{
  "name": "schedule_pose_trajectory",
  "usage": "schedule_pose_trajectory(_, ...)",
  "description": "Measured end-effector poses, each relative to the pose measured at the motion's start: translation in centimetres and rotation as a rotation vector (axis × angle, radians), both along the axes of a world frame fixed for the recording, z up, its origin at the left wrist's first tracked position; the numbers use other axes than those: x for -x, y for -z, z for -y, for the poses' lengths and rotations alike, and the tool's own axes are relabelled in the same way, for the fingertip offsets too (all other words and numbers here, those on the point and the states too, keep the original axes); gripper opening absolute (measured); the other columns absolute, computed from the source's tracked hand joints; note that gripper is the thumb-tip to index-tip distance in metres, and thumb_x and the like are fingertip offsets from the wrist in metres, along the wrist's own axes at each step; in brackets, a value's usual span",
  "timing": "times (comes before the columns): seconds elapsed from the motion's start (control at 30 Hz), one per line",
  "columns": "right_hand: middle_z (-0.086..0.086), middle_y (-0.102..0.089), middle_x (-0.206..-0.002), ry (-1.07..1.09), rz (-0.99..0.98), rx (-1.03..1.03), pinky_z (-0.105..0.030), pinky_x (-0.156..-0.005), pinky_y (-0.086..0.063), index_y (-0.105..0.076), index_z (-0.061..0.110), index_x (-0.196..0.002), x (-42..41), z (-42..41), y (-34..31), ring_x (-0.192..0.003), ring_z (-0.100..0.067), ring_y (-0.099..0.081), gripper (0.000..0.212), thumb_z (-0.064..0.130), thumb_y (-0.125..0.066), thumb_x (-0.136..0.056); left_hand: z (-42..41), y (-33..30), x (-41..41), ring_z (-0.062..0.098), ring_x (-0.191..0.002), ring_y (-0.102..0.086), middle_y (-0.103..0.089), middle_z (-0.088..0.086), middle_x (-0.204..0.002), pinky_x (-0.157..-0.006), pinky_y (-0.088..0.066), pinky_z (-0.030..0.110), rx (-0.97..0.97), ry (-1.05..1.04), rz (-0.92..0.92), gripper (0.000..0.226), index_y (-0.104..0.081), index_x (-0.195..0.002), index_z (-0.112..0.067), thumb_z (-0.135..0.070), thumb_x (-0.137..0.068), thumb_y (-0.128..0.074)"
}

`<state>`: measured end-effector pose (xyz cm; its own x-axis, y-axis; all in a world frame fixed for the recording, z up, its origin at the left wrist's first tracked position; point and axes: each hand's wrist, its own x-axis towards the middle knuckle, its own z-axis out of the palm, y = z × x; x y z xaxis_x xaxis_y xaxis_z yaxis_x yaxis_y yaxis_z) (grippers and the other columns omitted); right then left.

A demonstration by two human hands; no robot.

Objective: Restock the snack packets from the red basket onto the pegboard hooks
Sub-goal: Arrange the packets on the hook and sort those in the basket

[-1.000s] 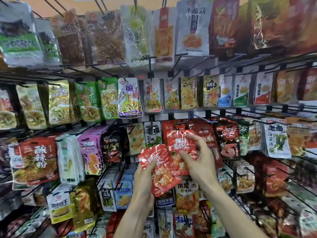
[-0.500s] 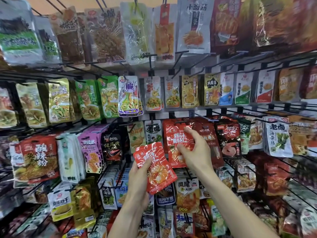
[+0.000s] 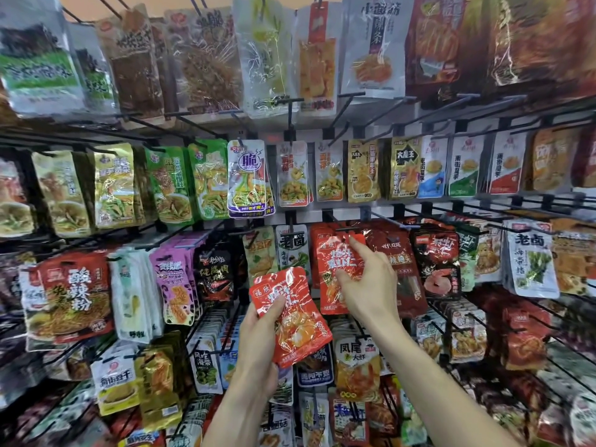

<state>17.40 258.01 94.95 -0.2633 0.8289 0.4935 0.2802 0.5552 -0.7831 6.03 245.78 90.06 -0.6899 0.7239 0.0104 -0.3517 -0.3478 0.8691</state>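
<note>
While the right hand reaches up with forefinger raised, thumb and fingers pinching a red packet hanging upright at a black hook, the left hand sits below and left of that hook, gripping a second red packet. Its long axis tilts, top edge leaning left, printed face toward the camera.

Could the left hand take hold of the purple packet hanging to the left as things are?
Probably not yet. The left hand already grips a red packet, so its fingers are taken. The way to the purple packet looks free, with only other hanging packets beside it.
</note>
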Motion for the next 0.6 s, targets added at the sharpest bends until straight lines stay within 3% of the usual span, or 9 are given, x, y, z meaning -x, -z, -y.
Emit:
schedule_pose_trajectory(0.07,0.004,-0.045,-0.119,-0.017,0.023,0.011,-0.028,-0.108,-0.033,-0.040,0.025,-0.158,0.4,-0.3,0.1,-0.118,-0.012,-0.049,0.069,0.015,-0.071,-0.097,0.1,0.1,0.2,0.031,-0.091,-0.080,-0.081,0.009,-0.105,-0.065,-0.065,0.039,0.000,-0.002,0.000,0.026,-0.064,-0.128,-0.022,-0.024,-0.103,-0.066)
schedule_pose_trajectory(0.17,-0.008,-0.052,-0.135,-0.001,0.096,0.034,-0.037,-0.114,-0.036,-0.040,0.022,-0.157,1.8,-1.7,-0.1,-0.130,-0.024,-0.050,0.069,0.015,-0.072,-0.097,0.0,0.1,0.5,0.031,-0.091,-0.080,-0.082,0.008,-0.105,-0.070,-0.065,0.042,-0.001,-0.003,-0.007,0.024,-0.064,-0.127,-0.023,-0.023,-0.103,-0.067)
schedule_pose_trajectory(0.27,-0.013,-0.055,-0.137,0.030,0.164,0.059,-0.041,-0.108,-0.042,-0.041,0.024,-0.156,3.7,-3.6,-0.4,-0.129,-0.032,-0.053,0.067,0.016,-0.071,-0.097,-0.4,0.0,0.5,0.032,-0.092,-0.080,-0.082,0.008,-0.104,-0.074,-0.066,0.046,0.013,-0.006,-0.028,0.025,-0.065,-0.126,-0.022,-0.020,-0.101,-0.068)
schedule_pose_trajectory(0.37,-0.012,-0.060,-0.135,0.016,0.198,0.074,-0.043,-0.102,-0.048,-0.038,0.023,-0.158,4.1,-3.4,-0.5,-0.121,-0.031,-0.060,0.068,0.018,-0.069,-0.099,-0.7,-0.1,0.6,0.032,-0.091,-0.080,-0.082,0.008,-0.104,-0.074,-0.066,0.046,0.011,-0.008,-0.044,0.028,-0.065,-0.126,-0.021,-0.019,-0.099,-0.072)
schedule_pose_trajectory(0.47,-0.003,-0.061,-0.138,0.014,0.126,0.012,-0.042,-0.110,-0.045,-0.042,0.020,-0.156,2.1,-0.7,0.6,-0.127,-0.024,-0.059,0.063,0.029,-0.068,-0.100,-0.8,0.1,0.7,0.033,-0.090,-0.080,-0.081,0.010,-0.105,-0.073,-0.066,0.046,-0.015,-0.013,-0.064,0.034,-0.064,-0.127,-0.020,-0.018,-0.095,-0.076)
schedule_pose_trajectory(0.53,0.012,-0.067,-0.122,-0.063,-0.004,0.024,-0.034,-0.101,-0.054,-0.055,0.028,-0.142,0.0,2.0,1.6,-0.113,-0.009,-0.065,0.054,0.041,-0.075,-0.093,-1.0,0.1,0.5,0.036,-0.091,-0.080,-0.081,0.011,-0.106,-0.078,-0.066,0.051,-0.026,-0.015,-0.079,0.041,-0.065,-0.127,-0.018,-0.016,-0.089,-0.081)
schedule_pose_trajectory(0.6,0.018,-0.067,-0.109,-0.189,-0.102,0.126,-0.021,-0.079,-0.057,-0.058,0.035,-0.124,-1.1,3.6,2.1,-0.095,0.000,-0.068,0.047,0.045,-0.082,-0.085,-1.6,0.1,-0.1,0.037,-0.092,-0.079,-0.081,0.012,-0.105,-0.082,-0.064,0.057,-0.020,-0.024,-0.103,0.048,-0.066,-0.124,-0.016,-0.016,-0.081,-0.087)
